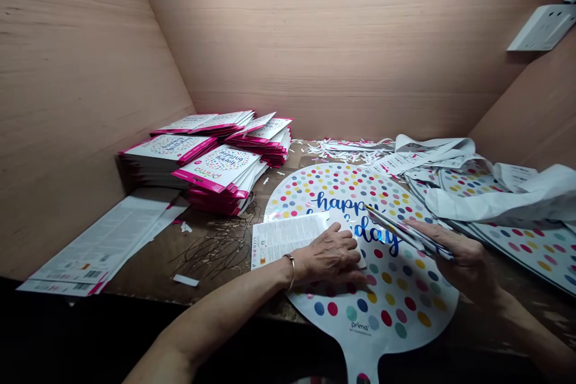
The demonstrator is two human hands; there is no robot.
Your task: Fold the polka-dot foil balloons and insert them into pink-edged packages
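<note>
A flat foil balloon (pixel 333 183) with coloured dots and blue "happy birthday" lettering lies in front of me, its tail hanging past the table's front edge. On it rests a white printed packaging card (pixel 283 237), text side up. My left hand (pixel 330 255) lies over the card's right end, palm down, with the thumb apart and the fingers slightly bent. What is under those fingers is hidden. Above the balloon's right side, my right hand (pixel 459 252) grips a thin folded foil balloon (pixel 405 231), seen nearly edge-on and tilted.
Stacks of pink-edged packets (pixel 220 168) stand at the back left. Unfolded cards (pixel 103 246) lie near the left wall. More dotted balloons (pixel 531 246) are piled at right under white paper strips (pixel 499 195). Paper scraps (pixel 333 149) litter the back; a socket (pixel 542 27) is on the wall.
</note>
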